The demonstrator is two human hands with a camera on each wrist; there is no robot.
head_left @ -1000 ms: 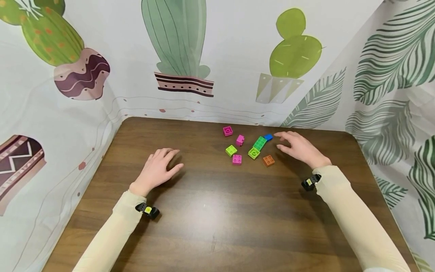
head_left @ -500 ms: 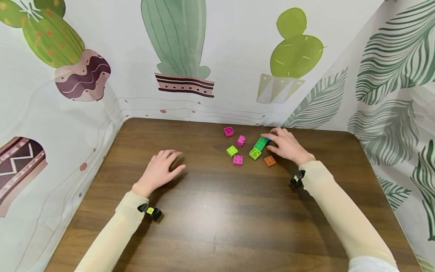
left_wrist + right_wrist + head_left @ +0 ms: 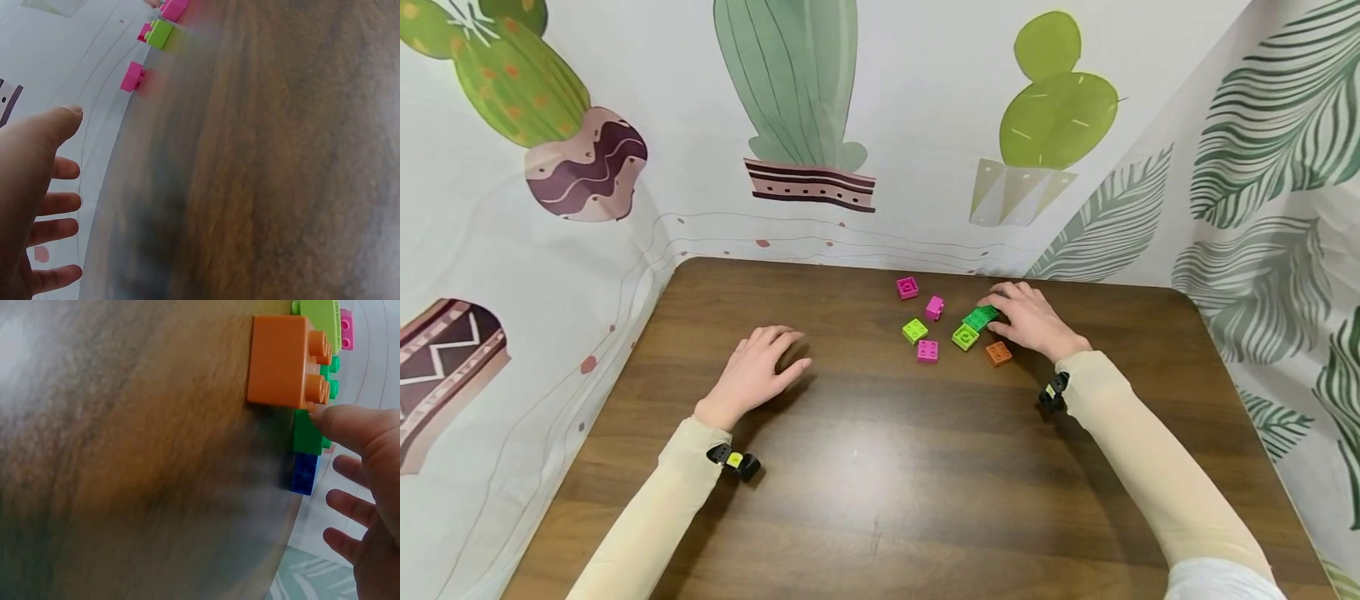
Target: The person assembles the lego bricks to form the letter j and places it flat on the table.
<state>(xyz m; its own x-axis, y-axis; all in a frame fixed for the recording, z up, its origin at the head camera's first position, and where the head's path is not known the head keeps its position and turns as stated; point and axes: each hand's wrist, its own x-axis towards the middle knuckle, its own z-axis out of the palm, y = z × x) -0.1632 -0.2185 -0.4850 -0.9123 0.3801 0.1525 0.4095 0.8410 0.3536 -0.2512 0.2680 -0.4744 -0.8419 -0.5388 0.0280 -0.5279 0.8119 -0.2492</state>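
Green block (image 3: pixel 981 317) sits in narrow pinch of the right hand (image 3: pixel 1033 321), between thumb and fingertip, probably for steadiness; orange block (image 3: pixel 998 353) lies just beside this thumb. The left hand (image 3: pixel 752 367), fingers spread, holds nothing, perhaps simply idle.

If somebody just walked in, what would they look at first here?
Probably the bright blocks, scattered near the far edge of the brown table, with the right hand at the green block. Next, perhaps the tall green cactus pictured on the white wall behind. Then maybe the left hand, spread over the table's left side, holding nothing.
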